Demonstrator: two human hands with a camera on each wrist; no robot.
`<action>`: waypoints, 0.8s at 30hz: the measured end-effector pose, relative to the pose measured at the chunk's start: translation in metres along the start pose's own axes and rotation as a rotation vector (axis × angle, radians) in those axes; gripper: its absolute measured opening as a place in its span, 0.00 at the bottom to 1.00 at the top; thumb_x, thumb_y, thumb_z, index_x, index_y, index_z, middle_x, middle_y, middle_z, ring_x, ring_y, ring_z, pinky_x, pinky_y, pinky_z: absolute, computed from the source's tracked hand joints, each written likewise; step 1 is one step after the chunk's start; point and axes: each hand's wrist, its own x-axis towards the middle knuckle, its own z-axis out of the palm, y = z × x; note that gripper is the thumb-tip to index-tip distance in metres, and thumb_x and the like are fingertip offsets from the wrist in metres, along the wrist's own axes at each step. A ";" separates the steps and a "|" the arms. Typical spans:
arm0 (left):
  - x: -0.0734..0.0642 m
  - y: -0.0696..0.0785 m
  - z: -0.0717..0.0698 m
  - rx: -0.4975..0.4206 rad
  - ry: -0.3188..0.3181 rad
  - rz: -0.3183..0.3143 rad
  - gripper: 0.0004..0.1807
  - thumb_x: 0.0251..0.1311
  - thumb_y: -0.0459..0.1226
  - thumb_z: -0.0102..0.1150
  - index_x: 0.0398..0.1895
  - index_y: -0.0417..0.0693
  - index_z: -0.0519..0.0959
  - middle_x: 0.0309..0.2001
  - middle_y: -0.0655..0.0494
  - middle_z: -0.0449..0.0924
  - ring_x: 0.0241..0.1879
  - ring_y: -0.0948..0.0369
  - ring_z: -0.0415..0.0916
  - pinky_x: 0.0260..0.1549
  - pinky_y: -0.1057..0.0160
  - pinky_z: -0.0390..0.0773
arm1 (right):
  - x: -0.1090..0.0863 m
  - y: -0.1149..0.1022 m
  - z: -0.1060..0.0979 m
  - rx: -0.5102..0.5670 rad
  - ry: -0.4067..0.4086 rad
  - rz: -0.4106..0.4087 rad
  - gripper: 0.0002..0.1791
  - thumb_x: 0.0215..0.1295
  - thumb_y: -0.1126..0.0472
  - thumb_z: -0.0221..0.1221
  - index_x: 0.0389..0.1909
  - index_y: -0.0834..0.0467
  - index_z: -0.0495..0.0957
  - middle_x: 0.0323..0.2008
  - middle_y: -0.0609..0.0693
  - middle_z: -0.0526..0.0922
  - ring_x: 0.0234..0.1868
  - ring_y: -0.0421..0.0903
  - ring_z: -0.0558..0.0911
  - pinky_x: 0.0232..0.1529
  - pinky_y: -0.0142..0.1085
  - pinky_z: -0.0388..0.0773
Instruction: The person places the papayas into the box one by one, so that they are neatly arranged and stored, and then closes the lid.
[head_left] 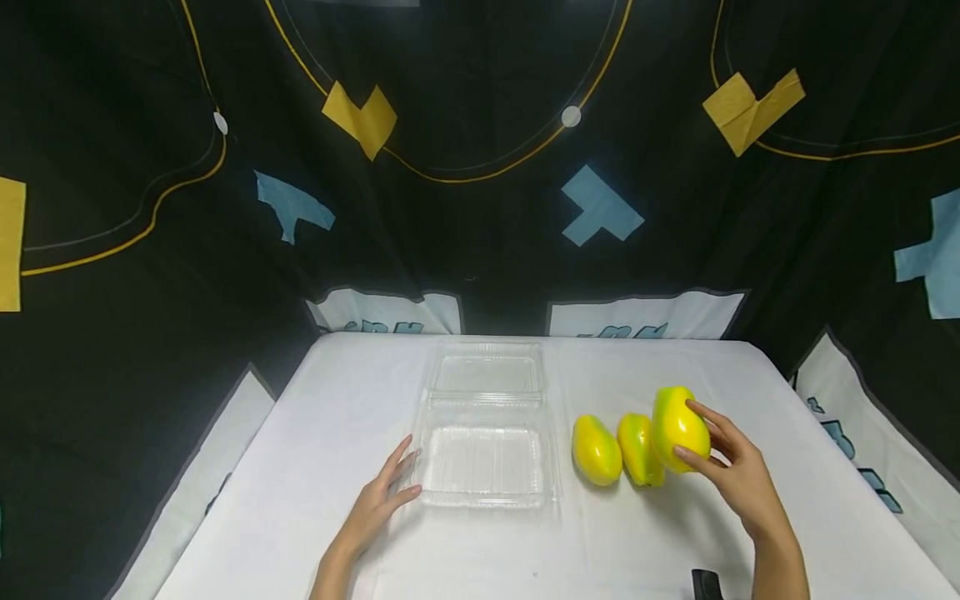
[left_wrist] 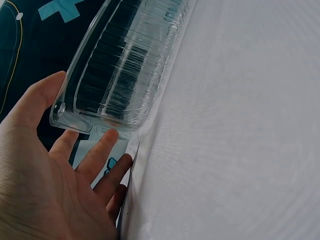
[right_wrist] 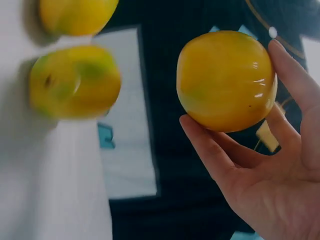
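Observation:
My right hand (head_left: 738,471) grips a glossy yellow papaya (head_left: 677,429) with green patches, thumb on one side and fingers on the other. In the right wrist view the held papaya (right_wrist: 227,82) is raised off the white table. Two similar papayas lie to its left, a middle one (head_left: 640,450) and a left one (head_left: 597,450). A clear plastic clamshell container (head_left: 483,467) lies opened out, its lid (head_left: 487,375) folded back to the far side. My left hand (head_left: 371,510), fingers spread and fairly straight, touches the container's left edge near its front corner.
A white cloth covers the table (head_left: 480,554). Black curtains (head_left: 465,250) with tape pieces and white printed panels surround it at the back and sides. A small black object (head_left: 706,585) shows at the front edge beside the right forearm.

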 end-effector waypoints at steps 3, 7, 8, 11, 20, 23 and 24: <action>0.001 0.000 -0.001 0.006 0.006 -0.011 0.37 0.62 0.43 0.52 0.72 0.61 0.49 0.65 0.45 0.62 0.65 0.41 0.51 0.55 0.28 0.44 | 0.005 -0.012 0.011 0.031 0.002 -0.068 0.37 0.57 0.53 0.64 0.67 0.49 0.62 0.59 0.59 0.68 0.54 0.44 0.69 0.43 0.17 0.70; 0.001 -0.002 -0.001 0.005 0.013 -0.020 0.37 0.61 0.44 0.53 0.72 0.62 0.49 0.64 0.46 0.62 0.65 0.41 0.52 0.55 0.28 0.44 | 0.013 -0.024 0.035 0.088 -0.002 -0.091 0.36 0.54 0.52 0.66 0.65 0.47 0.65 0.59 0.55 0.69 0.56 0.46 0.69 0.51 0.33 0.73; 0.000 -0.002 -0.001 0.007 0.013 -0.022 0.37 0.61 0.44 0.52 0.72 0.62 0.49 0.64 0.46 0.62 0.65 0.41 0.51 0.55 0.28 0.44 | 0.015 -0.025 0.043 0.090 0.012 -0.099 0.35 0.54 0.53 0.66 0.64 0.46 0.66 0.59 0.55 0.70 0.56 0.48 0.69 0.51 0.34 0.74; -0.001 -0.003 0.000 0.014 0.020 -0.020 0.37 0.61 0.44 0.53 0.72 0.62 0.50 0.64 0.47 0.63 0.65 0.41 0.52 0.54 0.27 0.44 | 0.018 -0.033 0.066 0.125 0.013 -0.103 0.36 0.51 0.52 0.68 0.63 0.46 0.67 0.57 0.55 0.72 0.57 0.54 0.69 0.52 0.46 0.73; -0.002 -0.003 0.002 0.096 0.073 0.017 0.40 0.56 0.46 0.60 0.71 0.62 0.52 0.63 0.56 0.66 0.66 0.46 0.54 0.56 0.31 0.50 | 0.025 -0.063 0.123 0.171 -0.086 -0.182 0.35 0.46 0.51 0.71 0.58 0.46 0.71 0.56 0.47 0.74 0.53 0.48 0.74 0.50 0.46 0.75; -0.001 -0.003 0.001 0.102 0.079 0.031 0.40 0.56 0.45 0.60 0.71 0.62 0.53 0.63 0.56 0.66 0.65 0.46 0.54 0.56 0.32 0.50 | 0.027 -0.071 0.143 0.205 -0.132 -0.192 0.34 0.45 0.52 0.71 0.57 0.45 0.71 0.55 0.44 0.74 0.53 0.46 0.74 0.50 0.44 0.75; -0.001 -0.003 0.001 0.100 0.077 0.037 0.40 0.56 0.45 0.60 0.71 0.62 0.53 0.63 0.56 0.67 0.65 0.46 0.54 0.56 0.31 0.50 | 0.027 -0.073 0.149 0.217 -0.149 -0.196 0.34 0.45 0.53 0.71 0.57 0.45 0.71 0.55 0.44 0.74 0.54 0.46 0.74 0.50 0.43 0.75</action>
